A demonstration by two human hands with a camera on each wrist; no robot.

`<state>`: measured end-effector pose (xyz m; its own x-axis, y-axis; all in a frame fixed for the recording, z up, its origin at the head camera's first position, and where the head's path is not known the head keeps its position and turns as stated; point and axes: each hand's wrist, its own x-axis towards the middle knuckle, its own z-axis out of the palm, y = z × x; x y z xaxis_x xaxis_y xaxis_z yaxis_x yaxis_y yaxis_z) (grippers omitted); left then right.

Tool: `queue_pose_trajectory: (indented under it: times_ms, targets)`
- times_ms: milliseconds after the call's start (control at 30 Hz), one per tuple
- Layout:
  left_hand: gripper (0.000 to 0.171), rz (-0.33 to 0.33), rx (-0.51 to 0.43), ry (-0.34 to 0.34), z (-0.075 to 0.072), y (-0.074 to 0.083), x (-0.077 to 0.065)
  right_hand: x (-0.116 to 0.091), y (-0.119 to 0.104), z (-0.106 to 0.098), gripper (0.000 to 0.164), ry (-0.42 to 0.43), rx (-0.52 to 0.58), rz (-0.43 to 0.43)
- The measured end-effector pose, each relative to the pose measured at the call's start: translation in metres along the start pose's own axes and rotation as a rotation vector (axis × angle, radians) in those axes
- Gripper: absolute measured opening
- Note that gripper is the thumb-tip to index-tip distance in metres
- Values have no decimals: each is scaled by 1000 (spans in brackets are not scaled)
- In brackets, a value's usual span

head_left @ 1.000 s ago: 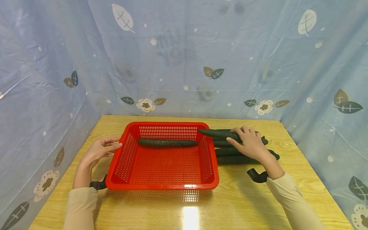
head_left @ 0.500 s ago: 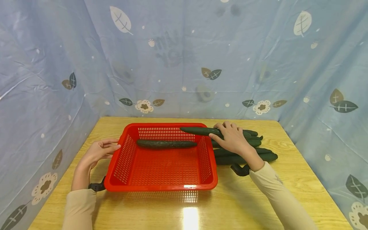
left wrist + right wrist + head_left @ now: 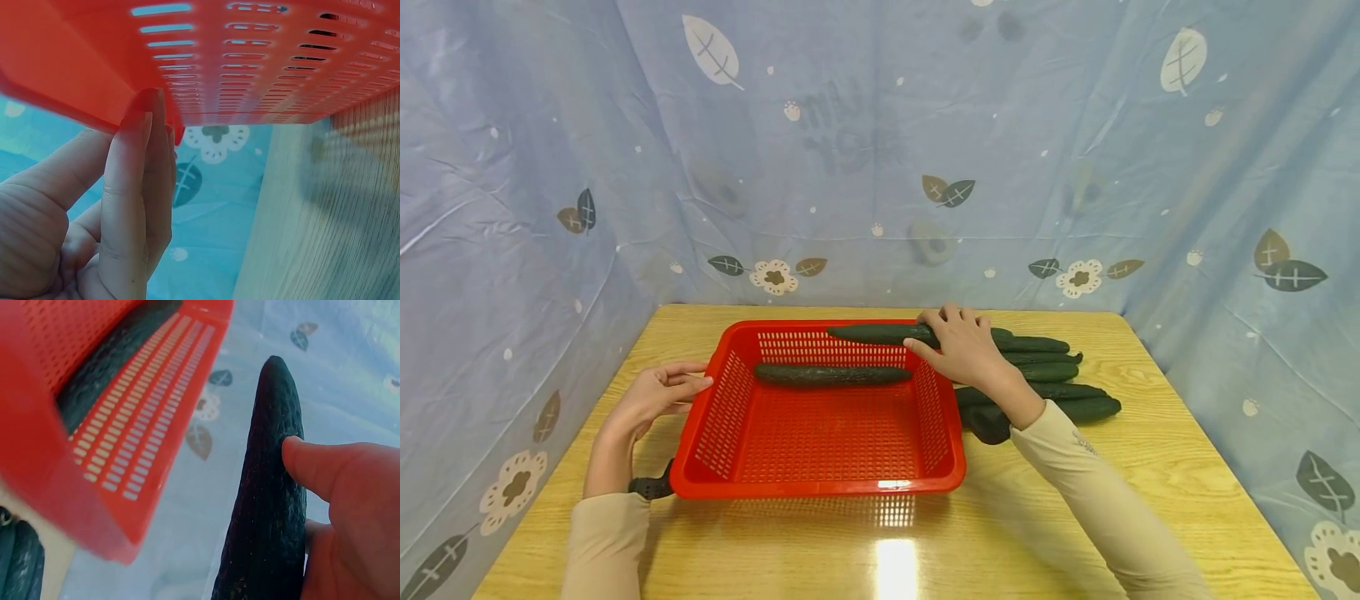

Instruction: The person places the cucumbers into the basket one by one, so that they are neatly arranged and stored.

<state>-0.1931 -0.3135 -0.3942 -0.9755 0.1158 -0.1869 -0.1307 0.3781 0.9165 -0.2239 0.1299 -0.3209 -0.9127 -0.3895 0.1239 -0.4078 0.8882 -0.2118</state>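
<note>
My right hand holds a dark green cucumber over the back right of a red plastic basket. In the right wrist view the thumb presses along the side of this cucumber, whose tapered end points away. A second cucumber lies inside the basket, along its back wall. At the basket's left rim my left hand pinches the edge, fingers tucked under the rim against the slotted wall and thumb on the outer side.
Several more cucumbers lie on the wooden table right of the basket, partly behind the right arm. A blue patterned curtain hangs around the back and sides. Black wrist mounts show at both wrists.
My right hand has moved left, carrying the cucumber from the pile over the basket's right rim. The left hand stays at the rim. The head view has shifted slightly.
</note>
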Motion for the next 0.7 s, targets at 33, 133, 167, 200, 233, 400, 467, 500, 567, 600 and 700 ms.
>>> queue_pose_trajectory:
  times_ms: [33, 133, 167, 200, 233, 400, 467, 500, 567, 600, 700]
  targets:
    - [65, -1, -1, -1, 0, 0, 0, 2, -3, 0, 52, -4, -3, 2]
    - [65, -2, -1, -3, 0, 0, 0, 6, -12, 1, 53, -16, -13, 0]
    - [65, -3, 0, -2, 0, 0, 0, 8, -15, 1, 53, -20, -14, -1]
    - [65, -2, 2, -3, 0, 0, 0, 9, -18, 2, 53, -24, -18, -5]
    - [66, -2, 4, -3, 0, 0, 0, 10, -21, 2, 53, -28, -24, -9]
    - [66, -4, 12, 0, 1, 1, 0, 16, -36, 5, 54, -50, -49, -24]
    - [66, -7, 12, 2, 1, 3, 0, 18, -42, 7, 54, -56, -45, -21]
    - [66, -7, 12, 0, 1, 3, 0, 19, -45, 9, 54, -59, -42, -19]
    - [66, -7, 13, 0, 1, 4, 0, 23, -51, 12, 55, -72, -36, -8]
    - [66, -6, 13, -1, 1, 4, 0, 24, -54, 14, 55, -78, -38, -4]
    - [65, -3, 13, -6, 0, 2, -1, 30, -62, 20, 57, -106, -44, 13]
